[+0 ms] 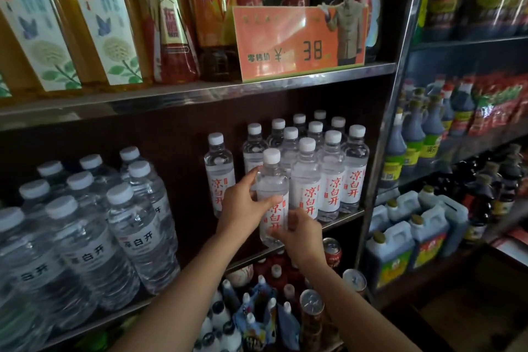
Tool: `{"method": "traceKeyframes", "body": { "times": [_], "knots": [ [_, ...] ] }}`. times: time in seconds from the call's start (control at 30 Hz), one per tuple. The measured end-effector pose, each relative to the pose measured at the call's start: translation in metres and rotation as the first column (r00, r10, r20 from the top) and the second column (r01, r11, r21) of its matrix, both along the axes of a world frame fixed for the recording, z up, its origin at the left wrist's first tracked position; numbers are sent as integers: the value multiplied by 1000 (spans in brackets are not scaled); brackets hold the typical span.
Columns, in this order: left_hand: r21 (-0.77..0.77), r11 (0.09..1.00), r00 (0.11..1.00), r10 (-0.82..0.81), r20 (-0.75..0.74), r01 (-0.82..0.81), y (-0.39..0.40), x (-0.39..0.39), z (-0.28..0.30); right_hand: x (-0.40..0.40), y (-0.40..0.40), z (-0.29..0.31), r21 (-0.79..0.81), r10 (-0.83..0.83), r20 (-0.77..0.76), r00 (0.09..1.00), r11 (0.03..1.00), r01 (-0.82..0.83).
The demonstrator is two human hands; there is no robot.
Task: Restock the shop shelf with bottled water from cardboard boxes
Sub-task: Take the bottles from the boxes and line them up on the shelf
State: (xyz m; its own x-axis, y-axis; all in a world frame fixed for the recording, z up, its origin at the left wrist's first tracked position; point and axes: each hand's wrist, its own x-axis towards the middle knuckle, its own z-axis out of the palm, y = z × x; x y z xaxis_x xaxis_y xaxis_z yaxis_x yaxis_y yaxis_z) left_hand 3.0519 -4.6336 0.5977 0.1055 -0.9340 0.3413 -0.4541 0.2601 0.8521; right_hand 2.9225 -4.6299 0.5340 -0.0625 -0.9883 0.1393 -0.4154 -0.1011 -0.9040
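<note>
A small clear water bottle (272,180) with a white cap and red characters on its label is upright at the front edge of the middle shelf (340,221). My left hand (243,203) grips its left side and my right hand (300,230) wraps its lower part. Just right of it and behind it stand several matching small bottles (328,177) in rows. One more small bottle (219,171) stands alone to the left, near the dark back panel. No cardboard box is in view.
Several larger water bottles (85,234) fill the left of the same shelf. An orange price card (297,43) and tall drink bottles stand on the shelf above. Cans (331,251) and pouches sit below. Sauce bottles and jugs (408,243) fill the unit to the right.
</note>
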Motion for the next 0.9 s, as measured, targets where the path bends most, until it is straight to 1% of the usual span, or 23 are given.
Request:
{"method": "traceKeyframes", "body": {
  "times": [0.17, 0.33, 0.47, 0.67, 0.9],
  "knots": [
    [-54, 998, 998, 31, 46, -29, -16, 0, 3, 12, -10, -2, 29, -115, -44, 992, 993, 117],
    [-106, 992, 997, 71, 33, -68, -31, -1, -1, 23, -22, 3, -15, -166, -197, 966, 986, 166],
    [-139, 982, 991, 134, 32, -128, -47, -1, -7, 34, -35, 7, 2, -218, -218, 951, 975, 224],
    [-209, 953, 964, 245, 100, -220, -63, -2, -13, 44, -45, 6, -10, -238, -250, 938, 970, 244],
    [-211, 949, 959, 260, 110, -233, -65, -4, -13, 43, -47, 7, -3, -203, -229, 952, 978, 208]
  ]
}}
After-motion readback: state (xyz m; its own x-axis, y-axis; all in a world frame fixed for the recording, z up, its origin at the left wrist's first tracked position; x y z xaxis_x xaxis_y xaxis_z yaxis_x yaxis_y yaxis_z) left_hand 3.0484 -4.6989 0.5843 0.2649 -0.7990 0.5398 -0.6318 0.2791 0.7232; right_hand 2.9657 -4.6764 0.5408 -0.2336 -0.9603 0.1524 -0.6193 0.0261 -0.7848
